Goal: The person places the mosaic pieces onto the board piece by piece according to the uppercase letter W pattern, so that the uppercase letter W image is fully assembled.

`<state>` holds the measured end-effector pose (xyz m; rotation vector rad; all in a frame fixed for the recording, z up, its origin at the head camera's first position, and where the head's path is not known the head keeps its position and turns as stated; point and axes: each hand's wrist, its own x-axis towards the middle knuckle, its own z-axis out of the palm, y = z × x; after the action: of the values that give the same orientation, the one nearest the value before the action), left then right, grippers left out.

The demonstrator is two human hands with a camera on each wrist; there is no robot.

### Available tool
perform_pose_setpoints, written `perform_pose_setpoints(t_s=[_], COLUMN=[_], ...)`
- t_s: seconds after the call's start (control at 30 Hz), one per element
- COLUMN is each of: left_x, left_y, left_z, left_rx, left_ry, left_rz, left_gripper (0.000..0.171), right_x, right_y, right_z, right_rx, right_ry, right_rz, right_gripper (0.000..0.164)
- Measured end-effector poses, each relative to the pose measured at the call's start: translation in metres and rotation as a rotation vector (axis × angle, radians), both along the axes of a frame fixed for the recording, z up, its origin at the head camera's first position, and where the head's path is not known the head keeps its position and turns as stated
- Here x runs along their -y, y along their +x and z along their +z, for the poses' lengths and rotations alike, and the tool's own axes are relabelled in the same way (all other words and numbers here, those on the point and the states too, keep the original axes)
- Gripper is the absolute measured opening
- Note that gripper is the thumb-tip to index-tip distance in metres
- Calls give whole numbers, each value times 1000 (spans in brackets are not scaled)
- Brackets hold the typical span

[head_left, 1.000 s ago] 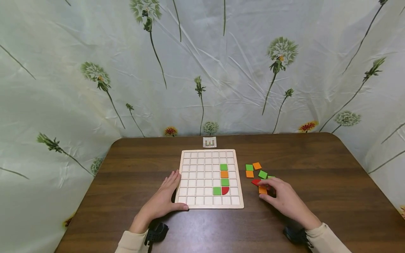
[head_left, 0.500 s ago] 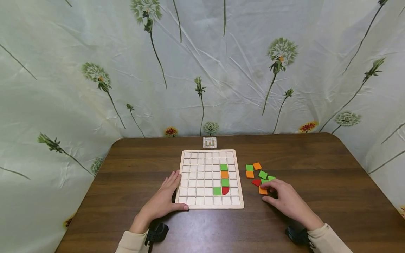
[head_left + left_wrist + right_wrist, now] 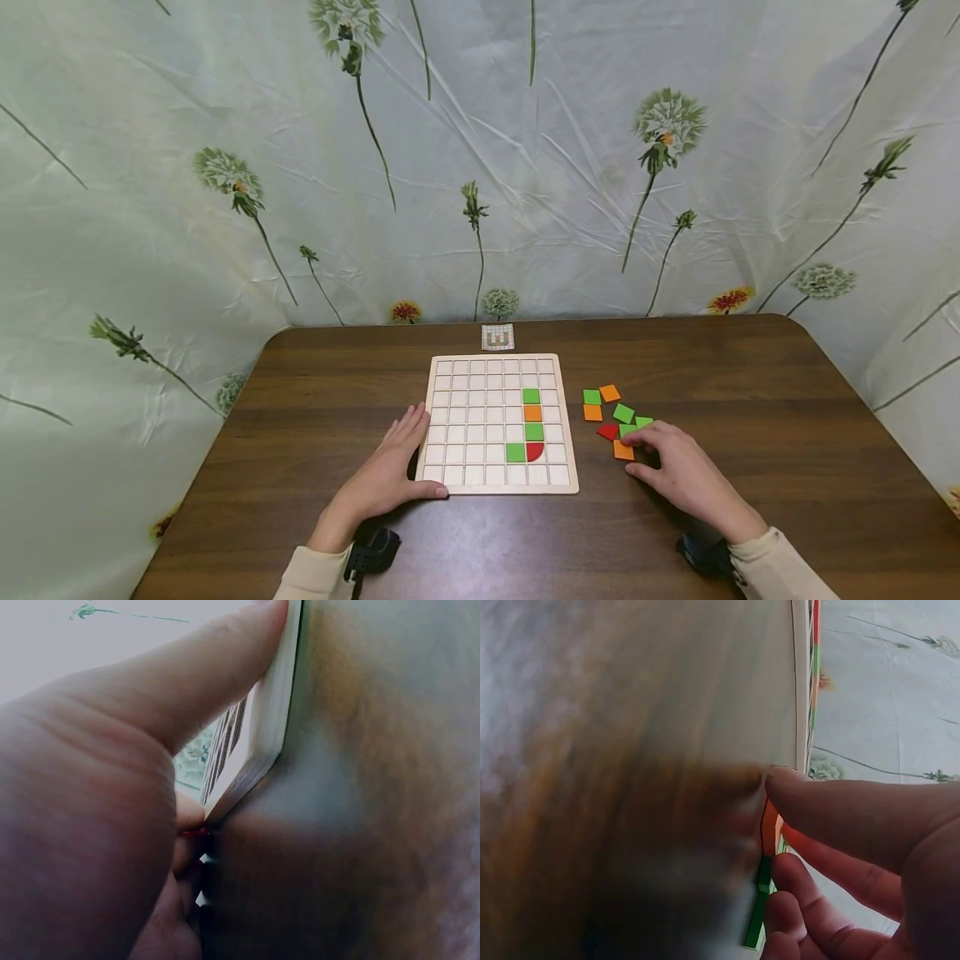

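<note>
A pale wooden grid board point(image 3: 480, 488) lies on the table, with several coloured tiles set in its right half, among them a red quarter-round tile point(image 3: 534, 452) and an orange tile point(image 3: 532, 413). My left hand point(image 3: 388, 471) rests along the board's left side, fingers extended, thumb on its near edge. The left wrist view shows that thumb point(image 3: 225, 660) against the board's corner. Right of the board, my right hand point(image 3: 678, 477) hovers low over loose tiles, thumb and index finger apart. Its index fingertip is right at an orange tile point(image 3: 623, 451), beside green tiles point(image 3: 627, 430).
Other loose tiles lie farther back: a green one point(image 3: 592, 397), an orange one point(image 3: 609, 392) and a red one point(image 3: 607, 432). A small card with a printed grid point(image 3: 497, 337) lies behind the board. A flowered curtain point(image 3: 570, 208) hangs behind the brown table point(image 3: 337, 375).
My right hand has shifted slightly right, drawing its thumb off the orange tile and uncovering more of the green tiles. The left hand and board have stayed put.
</note>
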<state>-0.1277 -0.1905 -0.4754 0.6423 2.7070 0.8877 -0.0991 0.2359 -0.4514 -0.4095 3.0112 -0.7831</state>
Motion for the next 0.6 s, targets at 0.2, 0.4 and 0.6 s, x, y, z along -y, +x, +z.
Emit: perform_pose_setpoints(t_s=[0.2, 0.4, 0.6], left_x=[0, -1, -1], left_y=[1, 1, 2], left_z=[2, 3, 3], left_rx=[-8, -23, -20], left_ry=[-1, 3, 2], left_rz=[-1, -4, -3], left_gripper=[122, 122, 121], right_x=[1, 1, 0], right_y=[1, 0, -1], right_z=[0, 0, 0], right_rx=[-2, 33, 41], right_ry=[-5, -2, 2], right_rz=[15, 6, 19], right_gripper=[24, 27, 24])
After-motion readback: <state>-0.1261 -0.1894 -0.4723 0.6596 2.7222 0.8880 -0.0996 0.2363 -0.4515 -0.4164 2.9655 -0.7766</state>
